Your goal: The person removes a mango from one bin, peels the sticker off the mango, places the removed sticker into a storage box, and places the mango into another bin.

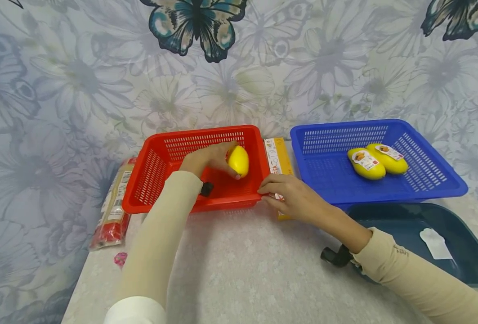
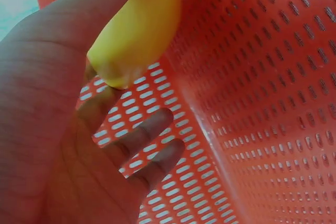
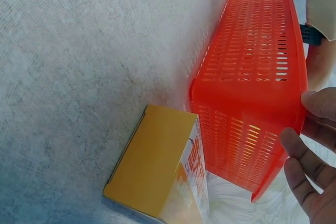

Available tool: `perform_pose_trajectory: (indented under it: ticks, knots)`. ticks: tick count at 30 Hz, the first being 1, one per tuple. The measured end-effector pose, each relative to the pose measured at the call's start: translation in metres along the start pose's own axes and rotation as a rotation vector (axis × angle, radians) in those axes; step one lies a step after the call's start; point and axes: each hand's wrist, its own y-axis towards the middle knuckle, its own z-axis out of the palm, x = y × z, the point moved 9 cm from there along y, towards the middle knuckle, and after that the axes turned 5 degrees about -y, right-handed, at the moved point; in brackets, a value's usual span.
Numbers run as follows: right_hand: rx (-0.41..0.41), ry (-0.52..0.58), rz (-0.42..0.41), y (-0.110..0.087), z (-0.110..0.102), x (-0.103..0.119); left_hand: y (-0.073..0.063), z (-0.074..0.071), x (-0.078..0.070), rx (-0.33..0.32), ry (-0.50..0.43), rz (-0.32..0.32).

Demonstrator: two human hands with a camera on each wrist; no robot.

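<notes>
Inside the red basket (image 1: pixel 226 204), my left hand (image 1: pixel 210 158) holds a yellow mango (image 1: pixel 239 161) between thumb and fingers. The left wrist view shows the mango (image 2: pixel 139 30) above the slotted basket floor, two fingers (image 2: pixel 149 127) spread away from it. My right hand (image 1: pixel 289 195) pinches the basket's front right corner at the rim. In the right wrist view, its thumb (image 3: pixel 321 102) lies on the rim, with fingers close to the outer wall. A yellow-and-white pasta box (image 1: pixel 285 157) stands beside the basket, partly behind the right hand.
On the right, a blue basket (image 1: pixel 319 180) holds two labelled yellow mangoes (image 1: pixel 378 159). In front of it sits a dark teal tray (image 1: pixel 473 252) with a white piece (image 1: pixel 435 243) inside. A red-and-clear packet (image 1: pixel 115 207) lies left of the red basket, near a small pink item (image 1: pixel 120 259).
</notes>
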Motion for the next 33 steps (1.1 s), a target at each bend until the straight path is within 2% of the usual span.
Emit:
perform_pose_trajectory:
  ticks: [6,12,17,20,24,28,33]
  knots:
    - [0.002,-0.001,0.008,0.001,-0.002,-0.001,0.003,0.004,0.003,-0.002,0.033,-0.007]
    - [-0.015,0.006,0.005,0.001,-0.005,-0.002,0.004,0.007,0.005,-0.013,0.117,0.006]
    - [-0.019,0.012,-0.009,0.0,-0.001,-0.001,0.001,0.01,0.012,-0.026,0.13,-0.033]
    - [-0.019,0.01,0.001,-0.001,0.0,-0.001,0.001,0.01,0.011,-0.029,0.138,-0.007]
    - [-0.017,0.012,0.005,-0.001,0.001,-0.001,-0.003,0.007,0.009,-0.029,0.15,0.019]
    - [-0.003,0.023,0.017,-0.001,0.002,-0.003,-0.013,0.0,0.004,-0.019,0.149,0.003]
    - [0.0,0.034,0.03,-0.001,0.001,-0.006,-0.025,-0.014,-0.009,-0.039,0.124,0.065]
